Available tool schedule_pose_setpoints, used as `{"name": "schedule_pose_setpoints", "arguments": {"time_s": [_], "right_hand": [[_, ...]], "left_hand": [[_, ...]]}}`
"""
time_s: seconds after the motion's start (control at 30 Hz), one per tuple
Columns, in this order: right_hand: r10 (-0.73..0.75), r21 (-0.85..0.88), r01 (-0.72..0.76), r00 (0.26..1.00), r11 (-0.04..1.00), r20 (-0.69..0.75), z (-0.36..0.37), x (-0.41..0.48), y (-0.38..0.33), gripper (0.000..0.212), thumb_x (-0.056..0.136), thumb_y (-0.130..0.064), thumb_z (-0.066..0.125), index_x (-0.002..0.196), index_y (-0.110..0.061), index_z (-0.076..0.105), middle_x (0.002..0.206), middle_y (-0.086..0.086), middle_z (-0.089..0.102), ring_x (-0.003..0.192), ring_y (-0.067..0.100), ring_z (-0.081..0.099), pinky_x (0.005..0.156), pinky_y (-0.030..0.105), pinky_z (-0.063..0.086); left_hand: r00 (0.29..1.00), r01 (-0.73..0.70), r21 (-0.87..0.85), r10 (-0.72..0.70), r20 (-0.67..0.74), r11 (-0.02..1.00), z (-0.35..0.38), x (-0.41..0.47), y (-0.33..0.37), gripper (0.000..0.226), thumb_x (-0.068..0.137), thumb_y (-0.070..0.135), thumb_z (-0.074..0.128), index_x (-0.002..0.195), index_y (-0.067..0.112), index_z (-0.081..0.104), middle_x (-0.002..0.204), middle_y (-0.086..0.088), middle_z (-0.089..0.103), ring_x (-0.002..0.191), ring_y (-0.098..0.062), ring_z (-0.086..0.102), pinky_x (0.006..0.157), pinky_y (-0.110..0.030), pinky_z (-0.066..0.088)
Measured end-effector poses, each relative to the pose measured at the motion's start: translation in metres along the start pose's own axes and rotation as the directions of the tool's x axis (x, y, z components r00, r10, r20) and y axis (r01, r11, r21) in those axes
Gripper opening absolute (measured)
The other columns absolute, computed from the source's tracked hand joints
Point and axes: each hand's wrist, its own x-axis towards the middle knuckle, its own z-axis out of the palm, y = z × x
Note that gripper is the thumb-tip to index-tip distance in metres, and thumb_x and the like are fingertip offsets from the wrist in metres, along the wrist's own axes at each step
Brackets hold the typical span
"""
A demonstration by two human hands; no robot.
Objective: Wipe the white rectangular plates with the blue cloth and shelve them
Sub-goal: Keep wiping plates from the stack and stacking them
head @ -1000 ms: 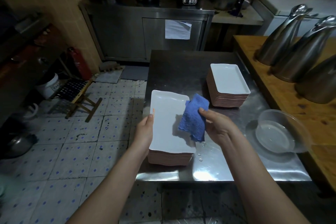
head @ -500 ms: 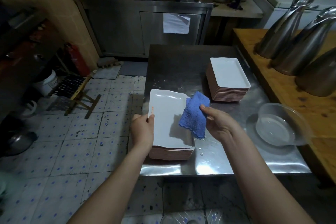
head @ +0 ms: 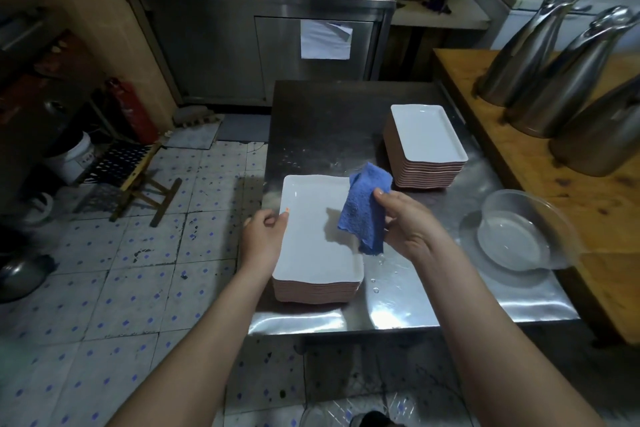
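A stack of white rectangular plates (head: 311,253) with pinkish undersides stands at the near left of the steel table (head: 329,121). My left hand (head: 263,236) grips the left rim of the top plate, thumb on top. My right hand (head: 408,222) holds the blue cloth (head: 367,204) bunched and hanging just above the plate's right edge. A second stack of the same plates (head: 427,139) stands farther back on the right.
A clear plastic bowl (head: 519,232) sits at the table's right edge against a wooden counter (head: 588,204) carrying three steel jugs (head: 540,45). Water drops lie on the steel near the cloth. A folding stool (head: 135,177) stands on the tiled floor to the left.
The cloth has lifted slightly toward the plate's right edge. My left hand's fingers have curled tighter on the top plate's rim. The view has shifted a little.
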Motion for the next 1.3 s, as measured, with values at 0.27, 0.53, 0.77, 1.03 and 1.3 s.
{"name": "schedule_pose_setpoints", "arguments": {"time_s": [0.27, 0.53, 0.77, 1.03, 1.3], "right_hand": [[-0.074, 0.003, 0.074, 0.997, 0.997, -0.004, -0.031, 0.008, -0.033, 0.003, 0.096, -0.013, 0.052, 0.095, -0.016, 0.053, 0.102, 0.01, 0.065, 0.09, 0.024, 0.065, 0.064, 0.036, 0.056], [-0.096, -0.142, 0.087, 0.994, 0.986, -0.056, -0.093, 0.05, -0.089, 0.019, 0.095, -0.012, 0.053, 0.11, -0.001, 0.057, 0.117, 0.019, 0.063, 0.107, 0.034, 0.062, 0.097, 0.054, 0.046], [-0.036, -0.16, 0.03, 0.999, 0.987, -0.033, -0.142, 0.101, -0.129, 0.029, 0.092, -0.013, 0.059, 0.111, 0.009, 0.059, 0.108, 0.022, 0.067, 0.101, 0.034, 0.065, 0.091, 0.047, 0.051], [-0.056, -0.268, 0.034, 0.996, 0.963, -0.075, -0.181, 0.153, -0.152, 0.015, 0.085, -0.02, 0.069, 0.079, -0.01, 0.059, 0.081, 0.006, 0.069, 0.071, 0.018, 0.066, 0.059, 0.028, 0.053], [0.012, -0.237, -0.035, 0.995, 0.971, -0.098, -0.191, 0.183, -0.166, 0.014, 0.088, -0.019, 0.066, 0.086, -0.008, 0.058, 0.087, 0.01, 0.07, 0.074, 0.021, 0.067, 0.056, 0.027, 0.052]], "left_hand": [[0.996, -0.09, -0.172, 0.084, -0.043, 0.981, 0.013, 0.011, 0.056, 0.01, 0.089, 0.023, 0.054, 0.095, 0.024, 0.062, 0.106, 0.002, 0.061, 0.083, -0.014, 0.056, 0.062, -0.025, 0.044], [0.987, -0.138, -0.238, 0.154, 0.049, 0.961, 0.095, 0.02, 0.114, 0.019, 0.091, 0.034, 0.055, 0.096, 0.017, 0.061, 0.097, -0.001, 0.063, 0.092, -0.018, 0.057, 0.085, -0.035, 0.047], [0.999, 0.001, -0.424, 0.019, 0.044, 0.906, 0.191, 0.033, 0.159, 0.017, 0.092, 0.016, 0.055, 0.076, 0.023, 0.057, 0.076, 0.004, 0.062, 0.076, -0.009, 0.059, 0.066, -0.022, 0.046], [0.996, 0.039, -0.31, -0.06, -0.06, 0.95, 0.253, 0.074, 0.179, 0.021, 0.095, 0.029, 0.05, 0.085, 0.012, 0.058, 0.075, -0.002, 0.06, 0.065, -0.013, 0.056, 0.058, -0.025, 0.046], [0.987, 0.124, -0.02, -0.125, -0.097, 0.992, 0.288, 0.114, 0.176, 0.027, 0.084, 0.036, 0.06, 0.096, 0.012, 0.062, 0.099, -0.006, 0.067, 0.09, -0.024, 0.062, 0.075, -0.031, 0.048]]}}
